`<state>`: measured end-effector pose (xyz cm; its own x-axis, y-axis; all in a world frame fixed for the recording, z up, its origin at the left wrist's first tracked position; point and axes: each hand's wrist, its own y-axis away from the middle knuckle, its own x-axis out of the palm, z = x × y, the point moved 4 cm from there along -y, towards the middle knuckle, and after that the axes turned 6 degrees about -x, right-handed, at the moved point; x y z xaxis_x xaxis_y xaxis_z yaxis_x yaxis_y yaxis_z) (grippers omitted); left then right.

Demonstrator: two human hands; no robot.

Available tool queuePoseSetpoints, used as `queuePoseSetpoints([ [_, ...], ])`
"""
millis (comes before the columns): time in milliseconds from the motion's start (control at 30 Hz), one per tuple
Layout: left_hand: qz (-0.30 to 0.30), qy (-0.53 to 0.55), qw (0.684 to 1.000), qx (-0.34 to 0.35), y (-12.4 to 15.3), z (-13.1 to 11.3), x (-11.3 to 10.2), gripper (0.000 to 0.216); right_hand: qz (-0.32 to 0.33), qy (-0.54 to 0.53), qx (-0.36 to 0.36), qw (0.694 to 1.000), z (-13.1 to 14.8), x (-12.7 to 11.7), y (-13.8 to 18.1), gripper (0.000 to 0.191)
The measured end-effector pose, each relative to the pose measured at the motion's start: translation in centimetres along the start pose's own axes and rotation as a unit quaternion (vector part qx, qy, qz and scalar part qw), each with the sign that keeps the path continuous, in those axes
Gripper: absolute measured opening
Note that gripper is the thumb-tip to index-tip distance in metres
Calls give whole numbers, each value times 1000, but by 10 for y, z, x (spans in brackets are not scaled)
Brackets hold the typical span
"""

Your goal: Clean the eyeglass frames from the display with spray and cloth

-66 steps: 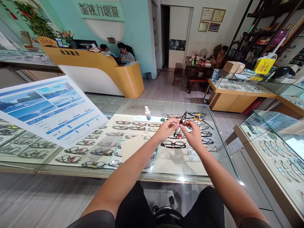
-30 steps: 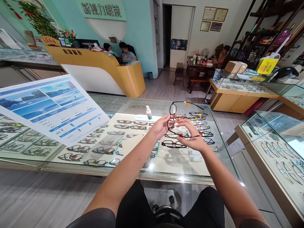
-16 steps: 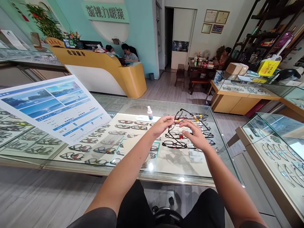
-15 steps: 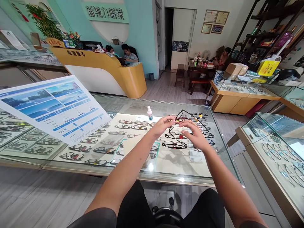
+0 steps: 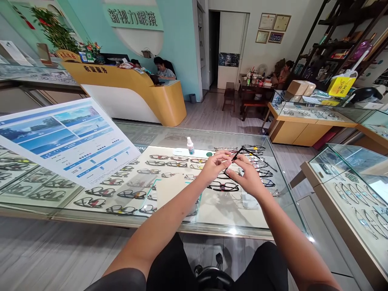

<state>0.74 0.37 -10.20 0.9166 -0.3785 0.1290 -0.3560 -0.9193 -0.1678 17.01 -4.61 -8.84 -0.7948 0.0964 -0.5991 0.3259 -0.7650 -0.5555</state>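
A pair of dark-framed eyeglasses [image 5: 241, 150] is held above the glass counter between both hands, a thin temple stretching out to the right. My left hand [image 5: 214, 166] pinches the frame from the left with bent fingers. From the right, my right hand [image 5: 249, 177] closes its thumb and fingers on the same frame. The fingers cover much of the eyeglasses. Under the hands, several more pairs of glasses lie in rows inside the glass display case [image 5: 218, 222]. A small white bottle [image 5: 190, 146] stands on the glass beyond my left hand.
A large printed sheet [image 5: 72, 141] stands tilted on the counter at left. A beige card [image 5: 169, 188] lies near my left forearm. Further display cases [image 5: 348, 194] stand to the right. People sit behind the yellow reception desk [image 5: 169, 105] and at a back table.
My right hand has come in to the left and now grips the eyeglasses, where its fingers were spread before. The eyeglasses have turned and shifted slightly right. My left hand has moved a little right.
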Motion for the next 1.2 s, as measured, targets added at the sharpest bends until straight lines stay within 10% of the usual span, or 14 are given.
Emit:
queuePoseSetpoints([
  [533,-17,106,992,-66,2,9,0,38,-60,55,-4,997,14,-1,1,21],
  [1200,-80,101,989,-71,-5,14,-8,37,14,187,-83,979,19,12,3,23],
])
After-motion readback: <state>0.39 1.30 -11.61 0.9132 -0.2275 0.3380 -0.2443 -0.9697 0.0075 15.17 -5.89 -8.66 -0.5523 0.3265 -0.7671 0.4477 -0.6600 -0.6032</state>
